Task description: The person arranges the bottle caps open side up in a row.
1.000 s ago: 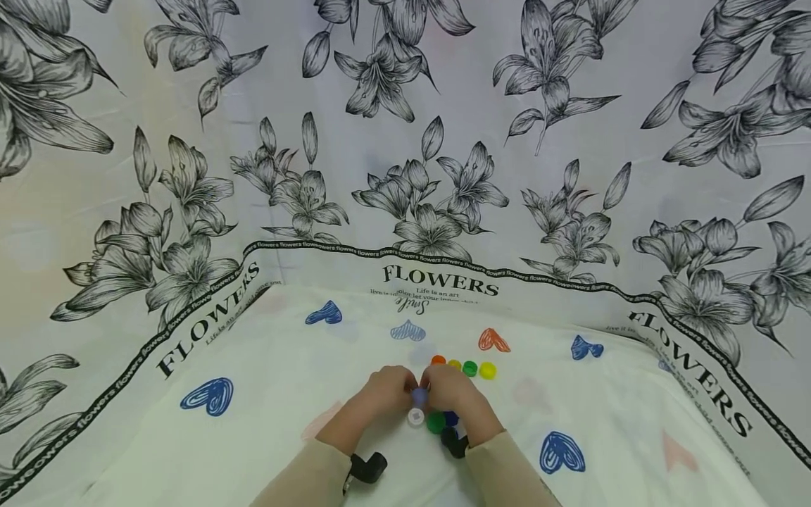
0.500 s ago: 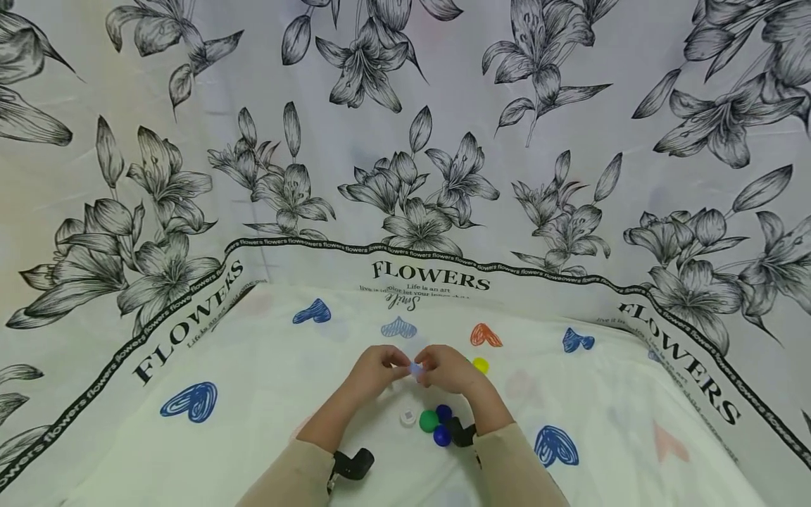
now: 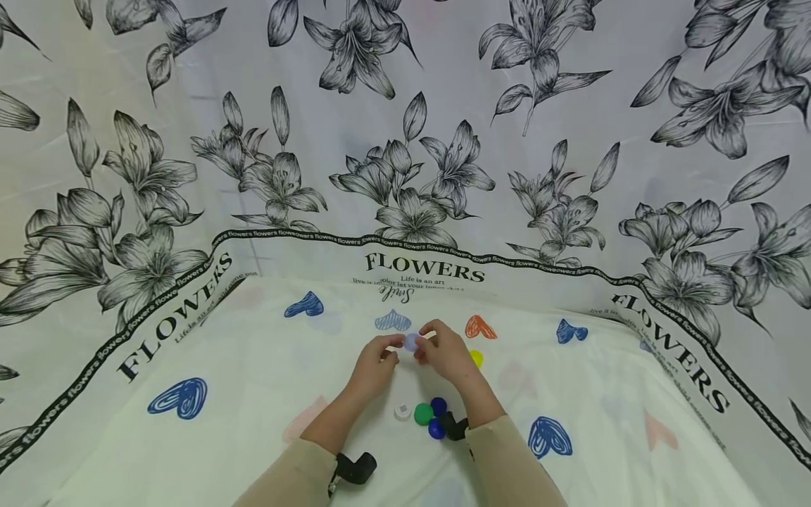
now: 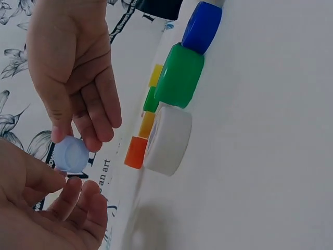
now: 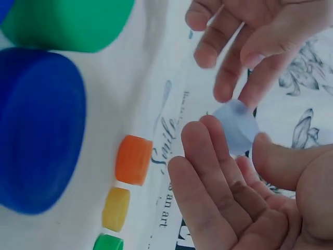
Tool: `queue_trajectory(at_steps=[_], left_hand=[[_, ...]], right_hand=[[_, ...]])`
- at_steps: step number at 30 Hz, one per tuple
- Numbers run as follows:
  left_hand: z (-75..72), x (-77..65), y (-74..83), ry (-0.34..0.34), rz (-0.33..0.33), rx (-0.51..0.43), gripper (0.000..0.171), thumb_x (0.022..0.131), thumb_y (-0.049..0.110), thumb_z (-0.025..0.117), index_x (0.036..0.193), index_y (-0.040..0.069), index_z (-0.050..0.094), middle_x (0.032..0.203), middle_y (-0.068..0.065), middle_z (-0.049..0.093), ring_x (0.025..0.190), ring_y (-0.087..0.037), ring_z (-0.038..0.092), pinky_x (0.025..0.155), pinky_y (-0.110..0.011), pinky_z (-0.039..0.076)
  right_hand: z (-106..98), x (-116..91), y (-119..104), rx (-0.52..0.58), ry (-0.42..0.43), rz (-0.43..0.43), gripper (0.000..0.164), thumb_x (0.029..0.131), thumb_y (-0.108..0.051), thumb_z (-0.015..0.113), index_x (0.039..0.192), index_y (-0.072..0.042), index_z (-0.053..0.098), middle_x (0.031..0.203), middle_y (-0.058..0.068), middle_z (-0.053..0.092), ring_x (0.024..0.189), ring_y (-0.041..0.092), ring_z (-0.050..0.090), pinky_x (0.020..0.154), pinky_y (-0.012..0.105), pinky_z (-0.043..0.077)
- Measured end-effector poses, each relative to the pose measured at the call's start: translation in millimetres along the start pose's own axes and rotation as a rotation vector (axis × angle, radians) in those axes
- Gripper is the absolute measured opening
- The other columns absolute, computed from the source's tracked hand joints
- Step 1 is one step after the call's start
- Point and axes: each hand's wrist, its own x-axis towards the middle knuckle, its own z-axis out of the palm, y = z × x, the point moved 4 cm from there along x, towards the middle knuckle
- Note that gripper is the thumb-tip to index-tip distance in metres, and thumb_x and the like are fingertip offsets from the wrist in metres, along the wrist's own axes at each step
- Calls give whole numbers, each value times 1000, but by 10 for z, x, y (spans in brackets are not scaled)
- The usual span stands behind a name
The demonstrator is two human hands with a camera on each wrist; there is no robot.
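Observation:
A small pale blue bottle cap [image 3: 410, 342] is held up in front of the body, its round face showing. My right hand [image 3: 443, 355] pinches it between thumb and fingers. The index fingertip of my left hand [image 3: 374, 366] is right at the cap's edge, while that thumb [image 5: 255, 58] stands apart from it. Below the hands, a white cap [image 3: 403, 411] rests on the cloth. Beside it sit a green cap [image 3: 423, 414] and two dark blue caps, one farther [image 3: 438, 406] and one nearer [image 3: 436, 428].
Farther back is a row of small caps: orange [image 4: 136, 152], yellow [image 4: 147, 125], green [image 4: 151, 100] and another yellow [image 4: 155, 75]. My right forearm hides most of them from the head camera. A white cloth [image 3: 266, 380] with printed hearts covers the surface; a flower-print curtain [image 3: 380, 42] hangs behind.
Both hands have risen forward with the pale blue cap, away from the white cap. My left thumb has opened away from it, and the cap has turned to show its face.

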Motion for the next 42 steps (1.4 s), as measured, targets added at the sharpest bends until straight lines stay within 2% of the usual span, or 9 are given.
queue_trajectory(at_steps=[6,12,17,19,25,30,34,38,42], left_hand=[[32,-27,19,-11,-13,-5,46,90,-13,52,135,-8,60,119,-19,63,89,-22,63,78,-28,50],[72,-37,-40,-43,-69,36,49,91,-12,53,140,-9,55,124,-20,61,94,-26,61,87,-37,51],[86,-28,-51,-76,-139,77,53,93,-7,54,145,-5,52,133,-21,59,120,-37,56,106,-51,43],[94,-20,-54,-88,-151,93,54,92,-6,54,146,-5,51,134,-23,58,128,-41,52,109,-54,39],[113,-15,-67,-130,-161,99,57,90,-6,52,146,-8,48,136,-27,58,125,-41,53,109,-54,39],[116,-15,-86,-155,-175,103,59,89,-5,53,147,-9,46,142,-27,55,128,-38,52,110,-53,38],[115,-20,-91,-165,-190,106,57,89,-4,54,146,-10,47,141,-28,56,128,-38,52,112,-53,37],[65,-46,-17,-180,-214,146,52,91,0,56,142,-10,51,126,-24,64,115,-36,60,104,-50,46],[-38,-102,116,-271,-245,244,45,92,5,64,136,-6,57,102,-12,65,86,-25,60,77,-40,53]], right_hand=[[47,52,23,-12,15,34,16,105,-19,60,114,-6,63,78,2,71,75,21,71,71,33,55],[92,28,60,-43,-94,66,31,102,-14,63,130,-1,63,81,3,71,75,21,67,73,32,54],[126,3,74,-98,-198,71,42,104,-13,57,145,-3,54,81,9,66,62,18,58,60,30,47],[139,-11,73,-148,-220,69,45,104,-12,54,148,-4,51,94,13,68,62,19,55,59,31,46],[194,-43,67,-338,-251,44,54,102,-9,54,155,-6,44,147,17,55,100,28,58,89,43,49],[225,-34,98,-359,-260,51,60,99,-8,55,157,-7,40,149,17,53,104,31,55,93,46,45],[215,-33,106,-379,-260,49,60,100,-10,54,158,-7,38,151,18,50,110,30,56,107,49,43],[86,-92,49,-384,-225,62,59,101,-12,54,157,-5,39,151,18,51,127,34,55,112,55,37],[-148,-195,-57,-384,-164,49,42,98,-10,60,139,-3,60,129,16,65,110,33,62,99,51,49]])
